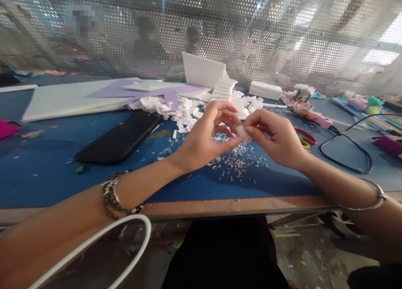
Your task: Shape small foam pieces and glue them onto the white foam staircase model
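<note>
Nearest first: white cable (138, 218) loops across the lower left of the frame, over the left forearm; its lower ends run out of frame. Lap below the table edge (238, 206) dark, little detail.

Just right of frame centre, above the blue tabletop (185, 188): small translucent white piece (244, 135), between the two hands. Right hand (274, 136) nearer, pinching it between thumb and forefinger; piece lies off those fingertips, toward the left hand (202, 140). Left hand half-curled, thumb tip at the piece's left edge, gap between thumb and fingers; whether it grips or merely touches, cannot tell. Long axis unreadable: piece crumpled-looking, blurred, partly covered by fingertips.

Fine shavings (235, 165) scattered beneath the hands. Black phone-like slab (119, 139) left of them, slanting up to the right. Red-handled scissors (306, 136) right of the right hand, blades not distinguishable.

Farther, torn white scraps (188, 113), partly hidden behind the left hand; stacked white strips (222, 90) above. Beyond, perforated metal screen (251, 42); people behind it only blurred shapes
</note>
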A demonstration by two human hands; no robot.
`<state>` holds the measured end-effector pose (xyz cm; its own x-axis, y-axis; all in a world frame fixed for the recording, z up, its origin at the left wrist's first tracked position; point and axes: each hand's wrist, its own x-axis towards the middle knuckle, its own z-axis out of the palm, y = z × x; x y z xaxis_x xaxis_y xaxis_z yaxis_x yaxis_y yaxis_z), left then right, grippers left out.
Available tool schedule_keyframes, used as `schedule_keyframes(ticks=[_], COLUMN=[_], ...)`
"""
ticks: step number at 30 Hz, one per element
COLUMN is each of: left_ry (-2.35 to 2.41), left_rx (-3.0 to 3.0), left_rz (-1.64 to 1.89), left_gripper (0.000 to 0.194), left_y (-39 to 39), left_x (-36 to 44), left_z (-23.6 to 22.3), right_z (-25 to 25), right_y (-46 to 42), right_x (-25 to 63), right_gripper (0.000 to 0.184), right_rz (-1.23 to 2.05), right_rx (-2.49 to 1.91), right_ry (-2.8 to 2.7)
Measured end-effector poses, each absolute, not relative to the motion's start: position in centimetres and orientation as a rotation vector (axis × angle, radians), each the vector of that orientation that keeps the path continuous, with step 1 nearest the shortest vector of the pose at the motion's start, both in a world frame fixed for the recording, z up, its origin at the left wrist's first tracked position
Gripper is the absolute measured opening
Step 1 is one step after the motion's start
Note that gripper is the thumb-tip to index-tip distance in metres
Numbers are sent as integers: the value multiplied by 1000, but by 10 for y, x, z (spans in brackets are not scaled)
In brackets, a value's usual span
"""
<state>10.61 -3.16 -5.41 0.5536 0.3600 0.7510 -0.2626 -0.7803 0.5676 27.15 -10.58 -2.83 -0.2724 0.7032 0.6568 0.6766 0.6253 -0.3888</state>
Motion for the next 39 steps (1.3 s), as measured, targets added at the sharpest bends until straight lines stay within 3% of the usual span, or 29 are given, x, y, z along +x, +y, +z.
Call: schedule_keyframes(ticks=[5,18,29,39], left_ry=[135,130,159,151], left_rx=[2044,2097,2122,2086], left_rz=[1180,1166,1173,1183], left_gripper=[37,37,37,38], left_y=[-34,-31,-30,-31], left_x=[107,105,104,105], left_z=[-51,-51,-51,-49], right_z=[-29,-29,-27,-26], right_y=[-106,-103,-101,-102], right_x=[271,275,280,280], right_gripper=[10,5,24,13], right_rz=[72,14,-72,-56], right_rx=[-1082,-1145,-1198,-1180], right_ry=[-1983,-1996,-2067,-2029])
